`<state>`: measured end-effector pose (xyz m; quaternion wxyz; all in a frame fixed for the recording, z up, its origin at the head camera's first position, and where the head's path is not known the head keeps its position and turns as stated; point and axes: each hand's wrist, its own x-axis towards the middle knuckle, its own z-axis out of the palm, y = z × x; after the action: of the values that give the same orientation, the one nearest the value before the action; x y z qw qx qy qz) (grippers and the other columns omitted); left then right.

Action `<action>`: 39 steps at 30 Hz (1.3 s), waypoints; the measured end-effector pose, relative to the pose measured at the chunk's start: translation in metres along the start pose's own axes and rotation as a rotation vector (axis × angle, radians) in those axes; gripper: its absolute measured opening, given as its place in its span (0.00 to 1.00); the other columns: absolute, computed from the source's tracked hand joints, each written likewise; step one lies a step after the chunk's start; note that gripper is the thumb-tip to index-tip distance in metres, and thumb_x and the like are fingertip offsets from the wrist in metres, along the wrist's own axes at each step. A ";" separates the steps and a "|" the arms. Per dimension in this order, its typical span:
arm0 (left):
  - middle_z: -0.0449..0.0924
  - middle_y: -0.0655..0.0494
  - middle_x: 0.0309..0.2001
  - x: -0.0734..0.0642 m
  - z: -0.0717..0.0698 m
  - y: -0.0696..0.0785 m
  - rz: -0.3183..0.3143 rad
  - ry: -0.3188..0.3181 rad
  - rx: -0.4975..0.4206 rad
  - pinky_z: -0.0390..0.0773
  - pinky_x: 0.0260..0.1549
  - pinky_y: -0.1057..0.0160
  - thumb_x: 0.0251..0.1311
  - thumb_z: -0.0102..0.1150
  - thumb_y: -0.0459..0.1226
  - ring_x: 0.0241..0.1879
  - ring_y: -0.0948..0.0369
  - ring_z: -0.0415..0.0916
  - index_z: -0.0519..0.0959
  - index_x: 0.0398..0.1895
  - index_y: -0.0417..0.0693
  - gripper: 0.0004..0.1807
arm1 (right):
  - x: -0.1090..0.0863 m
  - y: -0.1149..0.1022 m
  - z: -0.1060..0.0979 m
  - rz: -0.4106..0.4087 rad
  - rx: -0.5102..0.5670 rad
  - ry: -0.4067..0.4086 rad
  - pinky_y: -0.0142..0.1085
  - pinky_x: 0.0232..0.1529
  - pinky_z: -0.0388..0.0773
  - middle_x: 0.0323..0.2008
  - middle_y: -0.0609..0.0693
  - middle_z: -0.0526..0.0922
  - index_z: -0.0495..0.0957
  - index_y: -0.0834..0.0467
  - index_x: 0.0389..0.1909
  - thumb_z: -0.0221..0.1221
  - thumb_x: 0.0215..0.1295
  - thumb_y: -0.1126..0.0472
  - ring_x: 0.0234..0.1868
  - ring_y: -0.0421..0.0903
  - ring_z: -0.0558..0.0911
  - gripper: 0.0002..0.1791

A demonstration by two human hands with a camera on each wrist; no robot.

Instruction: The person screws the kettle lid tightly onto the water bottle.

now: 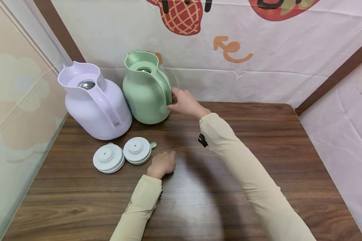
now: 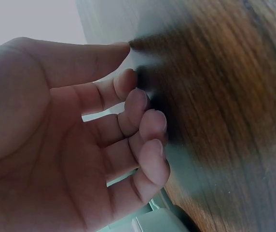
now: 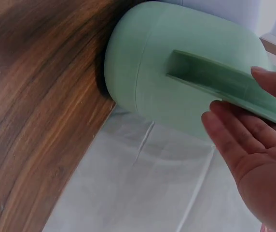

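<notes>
A green vacuum jug (image 1: pixel 143 100) stands upright at the back of the wooden table, its top uncovered. My right hand (image 1: pixel 187 103) is at its handle (image 3: pixel 210 79), with the thumb on one side and nearly straight fingers along the other. Whether it bears any weight cannot be seen. To the left, a lilac vacuum jug (image 1: pixel 101 110) stands close beside the green one, also uncovered. Two round white lids (image 1: pixel 135 150) lie side by side in front; the right one has a green tab. My left hand (image 1: pixel 163 164) rests on the table near that tab, fingers loosely bent, palm bare (image 2: pixel 70 140).
The brown wooden table (image 1: pixel 259 130) reaches up to a white printed cloth (image 1: pixel 268 50) at the back. Another cloth wall (image 1: pixel 18 117) borders it on the left, close to the lilac jug. A pale cloth (image 1: pixel 350 110) hangs on the right.
</notes>
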<state>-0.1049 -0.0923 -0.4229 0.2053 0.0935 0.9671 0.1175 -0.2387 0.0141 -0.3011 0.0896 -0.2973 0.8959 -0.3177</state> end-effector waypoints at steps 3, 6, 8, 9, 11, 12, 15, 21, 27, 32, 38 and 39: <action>0.77 0.39 0.45 0.000 0.000 0.000 -0.001 -0.001 0.002 0.73 0.40 0.49 0.60 0.53 0.38 0.45 0.45 0.74 0.71 0.55 0.39 0.20 | 0.001 -0.001 0.001 0.009 0.024 0.027 0.34 0.40 0.72 0.38 0.53 0.80 0.68 0.61 0.43 0.63 0.55 0.60 0.38 0.44 0.78 0.18; 0.77 0.39 0.44 0.000 -0.001 0.001 0.002 0.001 0.002 0.73 0.39 0.49 0.60 0.53 0.38 0.44 0.45 0.75 0.71 0.54 0.39 0.20 | 0.003 -0.003 0.002 0.015 0.047 0.051 0.34 0.38 0.72 0.37 0.53 0.79 0.66 0.60 0.41 0.64 0.54 0.61 0.38 0.45 0.77 0.18; 0.77 0.39 0.44 0.000 -0.001 0.001 0.000 -0.002 -0.001 0.73 0.39 0.49 0.60 0.53 0.38 0.43 0.45 0.74 0.71 0.54 0.39 0.20 | 0.004 -0.004 0.001 0.021 0.061 0.057 0.35 0.39 0.72 0.39 0.54 0.78 0.65 0.60 0.42 0.64 0.54 0.62 0.40 0.46 0.77 0.19; 0.77 0.39 0.44 0.000 -0.002 0.001 -0.001 -0.004 -0.002 0.73 0.39 0.49 0.60 0.53 0.38 0.43 0.45 0.74 0.71 0.54 0.39 0.20 | 0.004 -0.005 0.001 0.026 0.067 0.055 0.35 0.39 0.72 0.40 0.55 0.78 0.64 0.60 0.43 0.63 0.54 0.62 0.41 0.47 0.77 0.20; 0.77 0.39 0.45 -0.001 -0.002 0.002 -0.006 -0.007 -0.004 0.73 0.39 0.49 0.60 0.53 0.38 0.44 0.45 0.74 0.71 0.55 0.39 0.20 | 0.005 -0.007 0.001 0.034 0.069 0.051 0.35 0.40 0.73 0.43 0.56 0.77 0.63 0.60 0.44 0.63 0.55 0.63 0.44 0.48 0.77 0.21; 0.77 0.39 0.45 -0.001 -0.003 0.002 -0.007 -0.009 -0.005 0.73 0.39 0.49 0.60 0.53 0.38 0.44 0.45 0.74 0.71 0.55 0.39 0.20 | 0.005 -0.008 0.001 0.038 0.070 0.049 0.35 0.40 0.73 0.43 0.56 0.77 0.63 0.60 0.45 0.63 0.55 0.63 0.45 0.48 0.77 0.21; 0.76 0.39 0.45 -0.001 -0.004 0.002 -0.015 -0.013 -0.010 0.73 0.40 0.49 0.60 0.53 0.38 0.45 0.45 0.74 0.70 0.55 0.39 0.21 | 0.006 -0.009 0.000 0.048 0.075 0.037 0.35 0.41 0.73 0.45 0.57 0.76 0.62 0.60 0.47 0.62 0.56 0.63 0.46 0.48 0.76 0.22; 0.76 0.39 0.46 -0.001 -0.003 0.002 -0.026 -0.013 -0.016 0.73 0.40 0.49 0.60 0.53 0.39 0.45 0.45 0.74 0.70 0.56 0.40 0.21 | 0.007 -0.008 0.000 0.043 0.067 0.023 0.36 0.43 0.72 0.45 0.58 0.76 0.62 0.61 0.47 0.61 0.57 0.64 0.47 0.49 0.76 0.21; 0.76 0.40 0.45 -0.002 -0.002 0.002 -0.028 -0.026 -0.021 0.73 0.38 0.48 0.60 0.53 0.39 0.44 0.45 0.74 0.70 0.55 0.40 0.20 | 0.005 -0.008 0.001 0.026 0.030 0.021 0.36 0.42 0.72 0.43 0.56 0.76 0.62 0.61 0.47 0.62 0.56 0.63 0.46 0.49 0.76 0.22; 0.77 0.40 0.44 -0.003 0.000 0.001 -0.025 -0.018 -0.016 0.73 0.37 0.48 0.60 0.53 0.39 0.43 0.45 0.75 0.71 0.53 0.40 0.19 | 0.002 -0.008 0.001 0.013 0.007 0.031 0.36 0.42 0.72 0.43 0.56 0.76 0.63 0.61 0.48 0.63 0.55 0.63 0.45 0.48 0.76 0.23; 0.77 0.40 0.44 -0.004 0.001 0.000 -0.031 -0.009 -0.014 0.74 0.36 0.48 0.60 0.54 0.39 0.42 0.45 0.75 0.72 0.51 0.40 0.18 | -0.003 -0.007 0.001 0.012 0.029 0.039 0.35 0.39 0.73 0.40 0.55 0.77 0.64 0.60 0.46 0.63 0.55 0.63 0.42 0.47 0.77 0.22; 0.76 0.40 0.44 -0.004 0.001 0.000 -0.033 -0.010 -0.014 0.74 0.36 0.48 0.60 0.53 0.39 0.42 0.45 0.75 0.72 0.52 0.40 0.18 | -0.004 -0.007 0.001 0.012 0.033 0.041 0.35 0.39 0.73 0.39 0.55 0.77 0.64 0.60 0.46 0.63 0.54 0.63 0.41 0.47 0.77 0.21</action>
<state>-0.1009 -0.0933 -0.4229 0.2126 0.0766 0.9667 0.1202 -0.2318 0.0117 -0.2977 0.0782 -0.2839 0.8939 -0.3380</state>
